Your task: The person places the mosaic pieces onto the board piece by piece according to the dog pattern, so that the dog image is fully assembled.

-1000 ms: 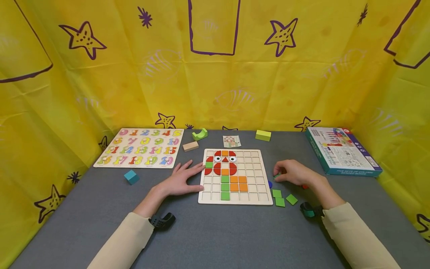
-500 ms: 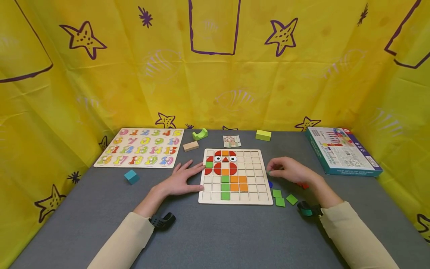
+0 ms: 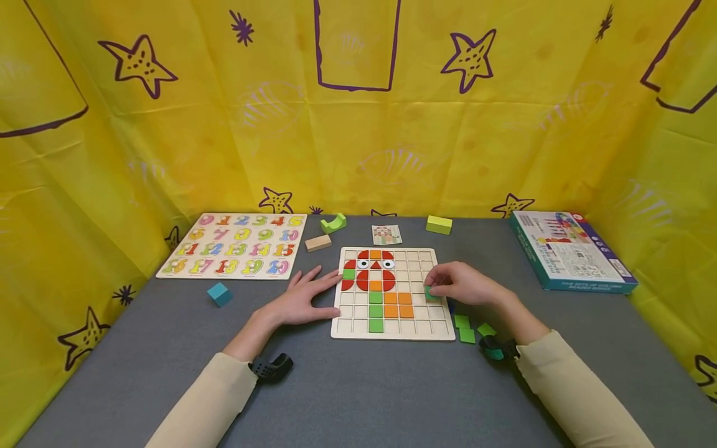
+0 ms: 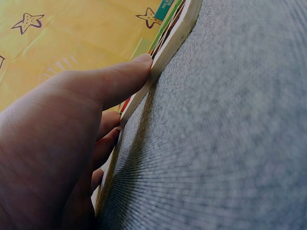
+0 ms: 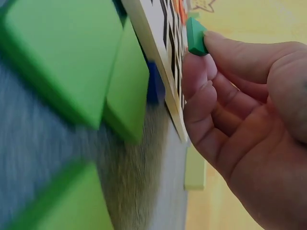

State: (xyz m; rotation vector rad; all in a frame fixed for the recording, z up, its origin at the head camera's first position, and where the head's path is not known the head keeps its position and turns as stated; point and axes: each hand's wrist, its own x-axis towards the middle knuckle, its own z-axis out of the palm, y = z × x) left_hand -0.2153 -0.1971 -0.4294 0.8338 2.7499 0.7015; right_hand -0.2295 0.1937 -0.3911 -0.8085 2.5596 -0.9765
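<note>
A wooden grid board (image 3: pixel 426 326) lies on the table, with red, orange and green tiles and two eye tiles set in its left and middle squares. My left hand (image 3: pixel 302 302) rests at the board's left side, fingers spread; in the left wrist view the thumb (image 4: pixel 127 79) touches the board's edge. Over the board's right columns, my right hand (image 3: pixel 465 283) pinches a small dark green tile (image 5: pixel 195 37) between thumb and fingertips. The tile's full outline is partly covered by the fingers.
Several light green tiles (image 3: pixel 467 336) and a blue piece (image 5: pixel 154 84) lie by the board's right side. Behind stand a picture card (image 3: pixel 386 235), a yellow-green block (image 3: pixel 439 225), a green arch (image 3: pixel 334 224) and a wooden block (image 3: pixel 318 243). A number board (image 3: pixel 235 249), blue cube (image 3: pixel 220 295) and box (image 3: pixel 571 252) flank them.
My right hand has moved left from beside the board to above its right columns, carrying the dark green tile. The left hand has stayed in place.
</note>
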